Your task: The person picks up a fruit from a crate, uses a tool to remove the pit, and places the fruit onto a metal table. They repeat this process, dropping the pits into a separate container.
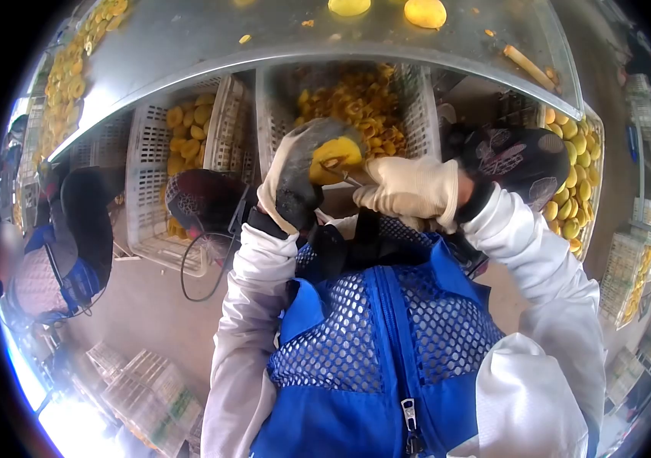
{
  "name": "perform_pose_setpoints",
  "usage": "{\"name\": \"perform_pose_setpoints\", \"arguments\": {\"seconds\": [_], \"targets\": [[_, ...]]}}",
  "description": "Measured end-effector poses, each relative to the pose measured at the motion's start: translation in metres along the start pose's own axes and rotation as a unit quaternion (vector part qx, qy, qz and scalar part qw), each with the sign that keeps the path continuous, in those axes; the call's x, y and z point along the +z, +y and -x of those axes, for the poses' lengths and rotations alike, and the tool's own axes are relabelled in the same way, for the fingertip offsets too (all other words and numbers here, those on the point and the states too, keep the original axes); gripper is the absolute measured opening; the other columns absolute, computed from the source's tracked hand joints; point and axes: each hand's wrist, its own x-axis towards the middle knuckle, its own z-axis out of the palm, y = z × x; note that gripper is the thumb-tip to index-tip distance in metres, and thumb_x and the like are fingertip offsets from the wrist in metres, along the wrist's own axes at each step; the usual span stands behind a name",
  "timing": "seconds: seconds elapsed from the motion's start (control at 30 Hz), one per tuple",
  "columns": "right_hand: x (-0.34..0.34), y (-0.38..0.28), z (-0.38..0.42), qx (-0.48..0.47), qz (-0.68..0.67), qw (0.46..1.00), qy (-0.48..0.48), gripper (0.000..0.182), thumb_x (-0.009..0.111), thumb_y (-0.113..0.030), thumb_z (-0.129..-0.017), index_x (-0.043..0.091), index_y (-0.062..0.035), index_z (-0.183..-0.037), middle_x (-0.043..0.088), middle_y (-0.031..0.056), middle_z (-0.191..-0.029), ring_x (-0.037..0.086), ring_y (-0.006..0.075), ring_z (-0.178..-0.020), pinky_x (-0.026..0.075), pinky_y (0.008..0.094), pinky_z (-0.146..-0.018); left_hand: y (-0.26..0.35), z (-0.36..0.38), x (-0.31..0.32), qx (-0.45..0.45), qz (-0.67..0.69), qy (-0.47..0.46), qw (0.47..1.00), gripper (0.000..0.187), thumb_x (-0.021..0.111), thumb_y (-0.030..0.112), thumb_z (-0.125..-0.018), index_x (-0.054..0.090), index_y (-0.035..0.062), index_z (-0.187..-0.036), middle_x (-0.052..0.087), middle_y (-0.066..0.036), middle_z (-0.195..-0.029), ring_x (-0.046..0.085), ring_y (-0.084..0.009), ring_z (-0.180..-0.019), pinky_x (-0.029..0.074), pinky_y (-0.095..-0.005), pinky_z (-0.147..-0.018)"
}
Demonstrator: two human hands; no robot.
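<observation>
My left hand (291,172), in a grey-and-white glove, is closed around a yellow peach half (338,155) with its cut face showing. A brownish hollow or stone sits in the middle of that face. My right hand (413,187), in a cream knitted glove, grips a thin metal pitting tool (351,179); its tip meets the peach at the centre. The tool's handle is hidden in my fingers. Both hands are above my lap, in front of a white crate (420,107) holding peach scraps (363,103).
A metal table (249,34) crosses ahead, bearing yellow peaches (425,13) and a wooden-handled tool (525,62). Crates of fruit stand left (146,153) and right (596,153). Another person (58,267) sits at the left. Stacked crates (153,393) are behind me.
</observation>
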Motion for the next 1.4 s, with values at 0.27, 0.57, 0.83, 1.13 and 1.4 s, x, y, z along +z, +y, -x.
{"name": "perform_pose_setpoints", "arguments": {"seconds": [0.27, 0.57, 0.83, 1.13, 1.4], "targets": [[0.002, 0.031, -0.004, -0.045, -0.316, 0.94, -0.12, 0.031, 0.054, -0.02, -0.102, 0.054, 0.0102, -0.11, 0.042, -0.0051, -0.052, 0.039, 0.0046, -0.035, 0.03, 0.0208, -0.033, 0.006, -0.013, 0.001, -0.125, 0.231, -0.103, 0.959, 0.038, 0.071, 0.016, -0.089, 0.058, 0.0013, -0.122, 0.064, -0.015, -0.118, 0.066, -0.0273, -0.105, 0.055, -0.0389, -0.094], [0.017, 0.058, -0.026, -0.114, -0.604, 0.739, -0.276, 0.039, 0.056, -0.035, -0.103, 0.06, 0.0025, -0.112, 0.045, -0.0074, -0.06, 0.037, 0.001, -0.04, 0.032, 0.0158, -0.039, 0.01, -0.011, 0.037, -0.21, 0.663, 0.122, 0.708, 0.034, 0.059, 0.018, -0.099, 0.053, 0.0048, -0.13, 0.061, -0.013, -0.123, 0.063, -0.0268, -0.112, 0.056, -0.0394, -0.094], [0.023, 0.071, -0.038, -0.146, -0.688, 0.603, -0.377, 0.035, 0.05, -0.026, -0.106, 0.055, 0.0057, -0.12, 0.029, -0.0041, -0.054, 0.021, 0.0039, -0.032, 0.021, 0.0186, -0.024, 0.011, -0.012, 0.061, -0.149, 0.766, 0.164, 0.604, 0.042, 0.059, 0.023, -0.099, 0.047, 0.0057, -0.135, 0.06, -0.013, -0.123, 0.063, -0.0238, -0.108, 0.054, -0.0373, -0.094], [-0.003, 0.036, -0.001, -0.088, -0.596, 0.798, 0.024, 0.038, 0.046, -0.039, -0.106, 0.056, -0.0027, -0.107, 0.039, -0.0083, -0.052, 0.031, 0.0038, -0.032, 0.024, 0.0213, -0.03, -0.029, 0.005, -0.077, -0.079, -0.304, 0.23, 0.921, 0.033, 0.063, 0.002, -0.081, 0.066, -0.0071, -0.113, 0.066, -0.014, -0.118, 0.063, -0.0242, -0.108, 0.052, -0.0361, -0.097], [-0.001, 0.031, 0.013, -0.131, -0.529, 0.836, 0.056, 0.027, 0.064, -0.024, -0.097, 0.057, 0.0016, -0.104, 0.05, 0.0005, -0.059, 0.044, 0.01, -0.039, 0.032, 0.0222, -0.035, -0.009, -0.08, -0.171, -0.197, -0.344, 0.244, 0.885, 0.031, 0.076, 0.016, -0.083, 0.071, 0.0113, -0.113, 0.063, -0.014, -0.124, 0.06, -0.0288, -0.115, 0.049, -0.0383, -0.097]]}}
